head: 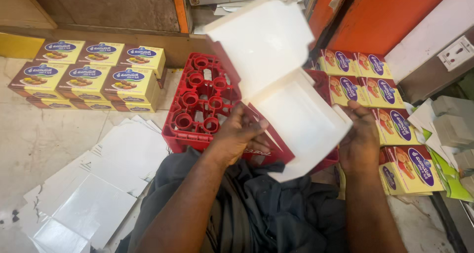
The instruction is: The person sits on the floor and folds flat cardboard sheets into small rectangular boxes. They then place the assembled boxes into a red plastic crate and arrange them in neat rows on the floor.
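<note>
Both hands hold a white cardboard box blank, half folded, plain inner side up, raised over a red bottle crate. Left hand sits at the blank's lower left edge, grip pinching the card there, thumb on top, other fingers curled under and partly hidden. Right hand is at the lower right edge, fingers wrapped behind the panel; only the back of the hand shows, so the pinch itself cannot be seen, but the grip looks pressed onto the card. The blank lies between the two hands and runs up and away from them, top flap tilted toward the upper left, lower panel forming a shallow tray with raised side walls.

Crate sits on the floor just ahead of the person's dark-clothed lap. Flat white blanks lie scattered on the floor at left. Finished yellow boxes with blue oval labels are stacked in rows at upper left; another stack of yellow boxes stands right of the crate, near the right hand. Orange wall panel behind.
</note>
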